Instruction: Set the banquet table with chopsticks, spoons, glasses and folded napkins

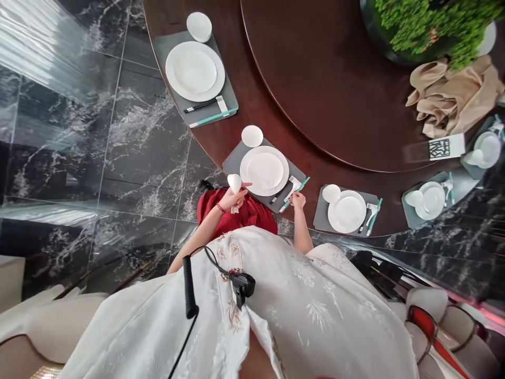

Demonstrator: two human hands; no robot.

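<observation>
My left hand point(232, 200) is closed around a white ceramic soup spoon point(234, 182), its bowl showing above the fingers. Whether more than one spoon is in that hand I cannot tell. A finger points toward the white plates point(262, 171), which are stacked on a grey placemat point(232, 160). At the mat's right side, the fingers of my right hand point(298, 200) pinch at a slim teal-and-white packet point(303, 184). Beside it are dark chopsticks point(275, 199) and a white rest point(294, 184). A white bowl point(252, 136) stands beyond the plates.
A raised turntable point(335, 95) carries a green plant point(430, 26), a tan cloth point(457, 97) and a small sign point(445, 147). Similar settings line the table edge, including plates at left point(193, 71) and right point(347, 211). Red cloth point(236, 218) lies below my left hand.
</observation>
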